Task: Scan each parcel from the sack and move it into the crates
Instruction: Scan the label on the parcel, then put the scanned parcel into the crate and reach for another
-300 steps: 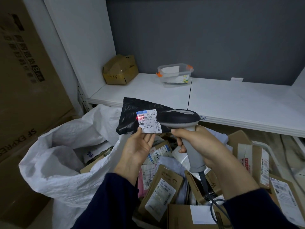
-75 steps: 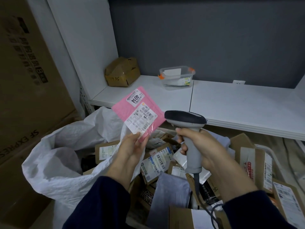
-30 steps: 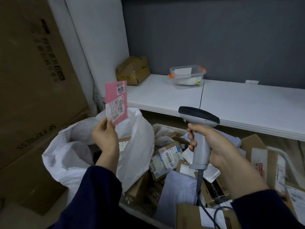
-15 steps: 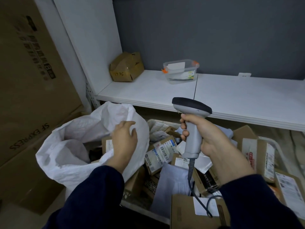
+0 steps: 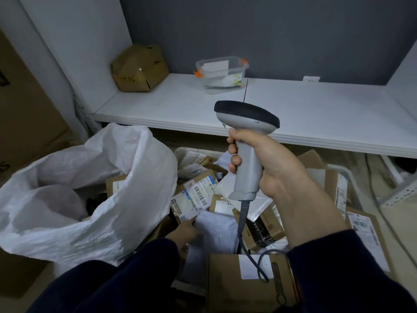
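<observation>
My right hand (image 5: pixel 273 163) grips the handle of a grey barcode scanner (image 5: pixel 246 123), held upright over the crate; its cable hangs down. A white crate (image 5: pixel 345 175) in front of me is heaped with brown boxes and labelled mailers. My left hand (image 5: pixel 185 229) is low in that heap, at the edge of a pale grey mailer (image 5: pixel 216 233); the sleeve and the mailer hide most of its fingers. At the left the white woven sack (image 5: pixel 90 199) stands open, with a brown parcel (image 5: pixel 116 184) showing inside.
A white shelf (image 5: pixel 293 114) runs across behind the crate, carrying a crumpled cardboard box (image 5: pixel 140 68) and a clear plastic tub (image 5: pixel 221 73). Large cardboard cartons (image 5: pixel 27 109) stand at the far left. A cable (image 5: pixel 374 199) trails on the floor at the right.
The pink mailer held up by my left hand a second ago is gone from view. That hand went from the sack's rim down into the crate heap. The scanner stays raised.
</observation>
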